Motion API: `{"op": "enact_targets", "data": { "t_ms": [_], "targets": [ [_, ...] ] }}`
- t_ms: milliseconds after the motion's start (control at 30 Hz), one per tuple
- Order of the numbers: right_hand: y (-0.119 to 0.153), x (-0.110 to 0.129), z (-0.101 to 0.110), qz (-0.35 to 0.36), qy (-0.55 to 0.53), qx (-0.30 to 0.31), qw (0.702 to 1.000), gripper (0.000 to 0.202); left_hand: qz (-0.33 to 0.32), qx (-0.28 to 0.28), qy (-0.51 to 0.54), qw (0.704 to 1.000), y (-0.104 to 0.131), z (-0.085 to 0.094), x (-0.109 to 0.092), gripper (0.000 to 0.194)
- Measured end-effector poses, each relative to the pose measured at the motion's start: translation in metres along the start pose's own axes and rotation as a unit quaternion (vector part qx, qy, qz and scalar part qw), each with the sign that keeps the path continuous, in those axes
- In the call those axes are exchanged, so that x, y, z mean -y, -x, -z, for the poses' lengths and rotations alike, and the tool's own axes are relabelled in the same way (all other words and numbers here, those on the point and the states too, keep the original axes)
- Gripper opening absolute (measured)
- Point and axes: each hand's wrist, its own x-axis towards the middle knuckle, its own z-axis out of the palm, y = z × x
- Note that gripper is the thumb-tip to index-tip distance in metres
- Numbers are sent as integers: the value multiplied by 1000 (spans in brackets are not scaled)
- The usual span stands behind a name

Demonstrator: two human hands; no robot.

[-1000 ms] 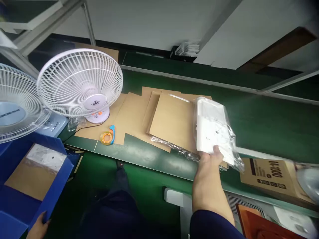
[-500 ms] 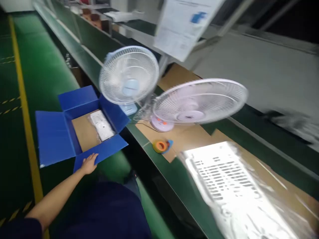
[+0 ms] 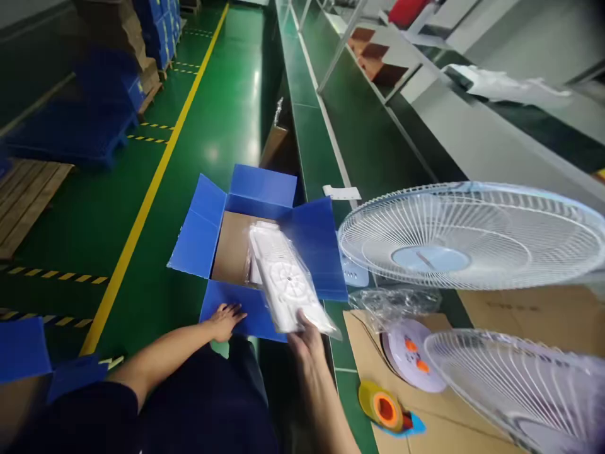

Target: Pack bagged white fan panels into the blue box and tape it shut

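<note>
My right hand (image 3: 306,340) grips the near end of a white slotted plastic part (image 3: 288,277) wrapped in clear film. The part is tilted over the right side of an open blue box (image 3: 262,186), its far end above the box's inside. Resting on the box's near flap, my left hand (image 3: 227,320) has its fingers spread and holds nothing. Inside the box lies brown cardboard (image 3: 231,243), with another film-wrapped white piece partly hidden under the held part.
Right of the box, a blue fan (image 3: 430,258) and a pink fan (image 3: 529,391) stand on the green bench (image 3: 347,353). Near them lie clear film (image 3: 401,302) and tape rolls (image 3: 385,408). Pallets (image 3: 31,195) and blue boxes (image 3: 158,31) are at the left.
The view has swung left, so the box appears nearer the middle. My right hand has come into view with the white part over the box. My left hand remains on the near flap.
</note>
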Motion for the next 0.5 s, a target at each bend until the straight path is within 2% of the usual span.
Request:
{"op": "enact_targets", "data": {
  "t_ms": [67, 100, 167, 233, 333, 400, 500],
  "targets": [
    [-47, -29, -68, -33, 2, -1, 999, 37, 0, -2, 5, 1000, 1, -2, -1, 108],
    [-69, -44, -94, -49, 8, 3, 999, 35, 0, -2, 6, 1000, 2, -2, -2, 109],
    [-112, -75, -131, -77, 22, 14, 997, 32, -1, 1, 7, 1000, 4, -5, -3, 110],
    [-152, -108, -149, -102, 30, 19, 994, 32, 3, 10, 10, 1000, 7, -8, -6, 111],
    [-202, -158, -160, -133, 39, 26, 990, 35, 28, 25, 23, 999, 13, -11, -13, 115],
    [-226, -190, -166, -152, 53, 30, 986, 39, 42, 30, 36, 998, 16, -7, -20, 115],
    [-248, -228, -176, -177, 93, 41, 979, 36, 48, 35, 66, 996, 17, 5, -26, 105]
  ]
}}
